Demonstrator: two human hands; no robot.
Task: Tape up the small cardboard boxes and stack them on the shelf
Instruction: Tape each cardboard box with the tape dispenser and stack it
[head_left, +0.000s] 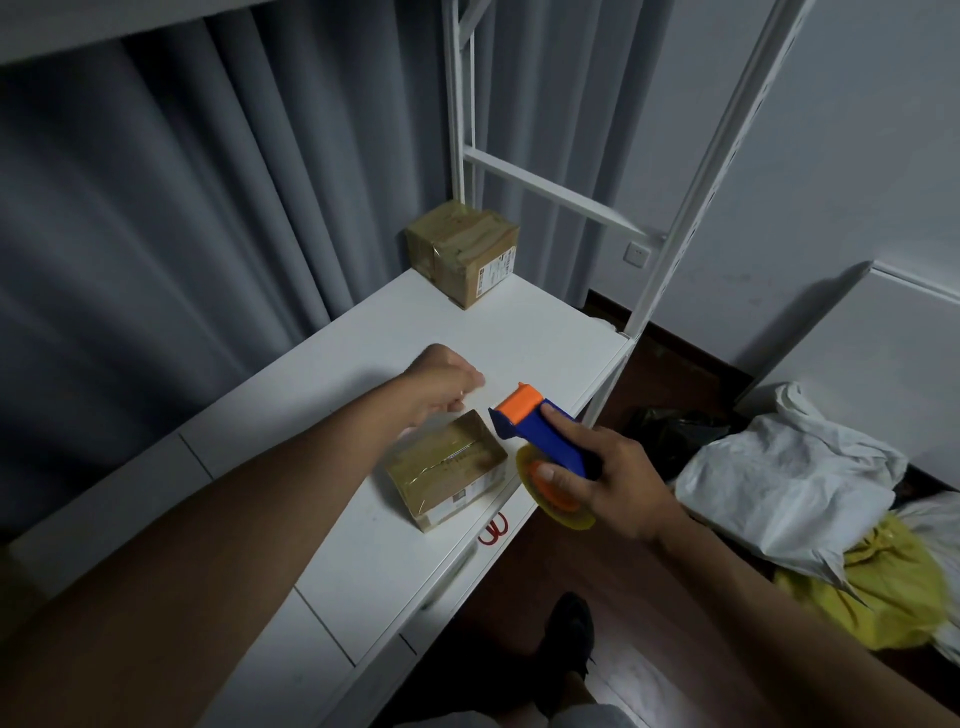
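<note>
A small cardboard box (448, 470) wrapped in shiny tape lies on the white shelf board (545, 338), near its front edge. My right hand (608, 483) grips a blue and orange tape dispenser (540, 441) just right of that box, its orange roller pointing away from me. My left hand (447, 382) hovers over the box's far edge with fingers curled; whether it pinches tape I cannot tell. A second taped box (465, 252) stands at the far end of the shelf, by the white upright.
Red-handled scissors (493, 530) lie at the shelf's front edge. White shelf posts (691, 192) rise at the far end. Grey curtains (182, 208) hang on the left. White and yellow bags (810, 493) lie on the dark floor to the right. My shoe (569, 634) is below.
</note>
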